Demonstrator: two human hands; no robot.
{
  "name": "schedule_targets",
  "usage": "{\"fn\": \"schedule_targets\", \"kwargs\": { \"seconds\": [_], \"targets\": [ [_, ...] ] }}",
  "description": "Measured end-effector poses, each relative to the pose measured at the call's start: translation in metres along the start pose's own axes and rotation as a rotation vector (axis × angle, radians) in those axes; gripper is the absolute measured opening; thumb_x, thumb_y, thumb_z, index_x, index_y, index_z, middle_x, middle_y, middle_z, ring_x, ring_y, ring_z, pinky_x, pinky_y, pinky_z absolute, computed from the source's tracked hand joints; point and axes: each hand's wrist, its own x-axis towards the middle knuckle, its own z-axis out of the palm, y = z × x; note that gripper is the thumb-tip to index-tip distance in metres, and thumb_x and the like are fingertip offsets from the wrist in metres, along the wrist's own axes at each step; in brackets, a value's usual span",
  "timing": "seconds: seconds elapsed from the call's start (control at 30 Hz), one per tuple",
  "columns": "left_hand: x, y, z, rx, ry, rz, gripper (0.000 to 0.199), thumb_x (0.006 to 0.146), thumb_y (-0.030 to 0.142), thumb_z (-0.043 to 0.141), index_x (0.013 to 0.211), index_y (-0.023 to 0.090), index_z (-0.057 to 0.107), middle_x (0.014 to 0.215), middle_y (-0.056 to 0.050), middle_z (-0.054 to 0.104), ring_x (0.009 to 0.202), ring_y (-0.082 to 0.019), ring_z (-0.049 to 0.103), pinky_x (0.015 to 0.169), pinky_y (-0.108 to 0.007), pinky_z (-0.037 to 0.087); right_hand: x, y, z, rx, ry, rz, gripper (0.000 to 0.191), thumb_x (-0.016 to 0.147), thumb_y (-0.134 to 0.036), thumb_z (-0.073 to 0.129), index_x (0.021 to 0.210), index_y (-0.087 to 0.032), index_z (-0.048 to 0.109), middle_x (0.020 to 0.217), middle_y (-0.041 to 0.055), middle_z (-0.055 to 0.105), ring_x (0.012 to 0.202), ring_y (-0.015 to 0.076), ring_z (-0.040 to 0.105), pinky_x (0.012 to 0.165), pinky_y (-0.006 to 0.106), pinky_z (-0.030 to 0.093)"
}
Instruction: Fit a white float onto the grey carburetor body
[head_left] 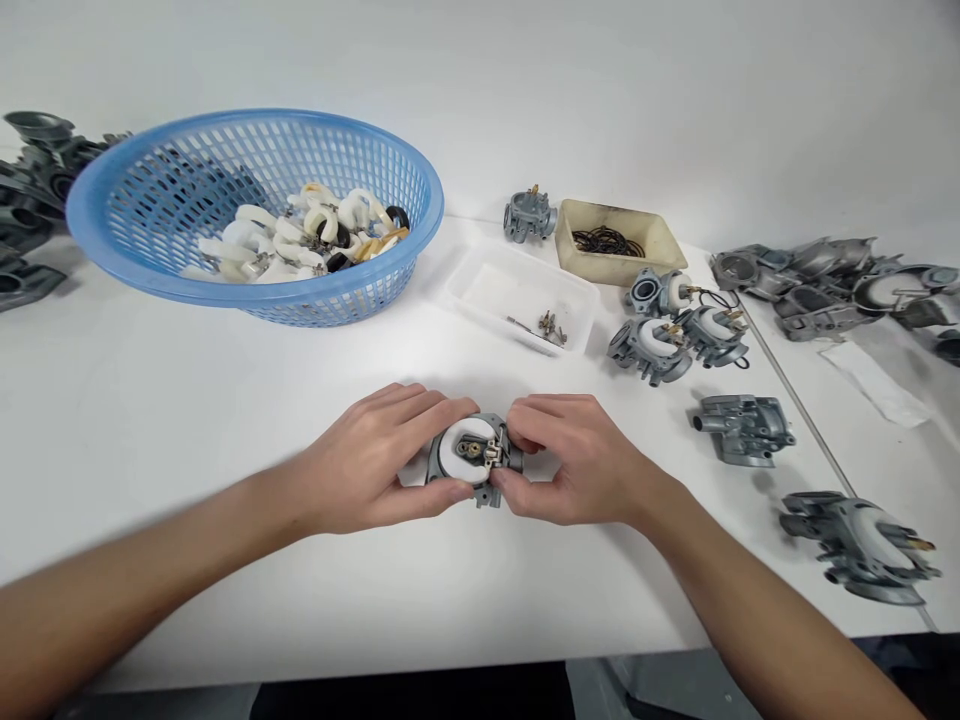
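Your left hand (375,455) and right hand (577,455) grip the grey metal carburettor body (474,455) from both sides on the white surface (225,420); its white round float faces up, long axis left-right.

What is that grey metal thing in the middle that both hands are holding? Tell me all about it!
The grey metal part looks like cast metal, dull and silvery. Its open face points up and shows a white ring-shaped piece inside, with small brass-coloured bits and a tiny metal bracket at the centre. It rests on the white table, near the front edge. The left hand grips its left side, and the right hand pinches its right side with the fingertips. Its underside is hidden.
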Motion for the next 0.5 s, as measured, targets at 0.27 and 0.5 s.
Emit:
{"fn": "schedule_targets", "kwargs": {
  "seconds": [0.27, 0.5],
  "targets": [
    [0.0001, -0.0005, -0.0002, 0.004, -0.004, 0.003, 0.047, 0.100, 0.048, 0.052, 0.136, 0.019, 0.044, 0.106, -0.009, 0.065, 0.092, -0.023, 0.060, 0.087, -0.040, 0.045, 0.0007, -0.0002, 0.0000, -0.001, -0.006, -0.001, 0.029, 0.081, -0.030, 0.060, 0.072, -0.020, 0.034, 0.062, -0.0054, 0.041, 0.057, 0.0090, 0.035, 0.053, 0.025, 0.026],
    [-0.0007, -0.0001, 0.0000, -0.013, 0.001, 0.008, 0.047, 0.100, 0.048, 0.052, 0.136, 0.018, 0.045, 0.104, -0.008, 0.065, 0.091, -0.022, 0.059, 0.086, -0.039, 0.044, 0.0001, -0.0002, -0.0003, 0.001, -0.011, 0.005, 0.030, 0.081, -0.030, 0.060, 0.073, -0.020, 0.034, 0.063, -0.0051, 0.042, 0.057, 0.0091, 0.034, 0.053, 0.024, 0.026]
  ]
}}
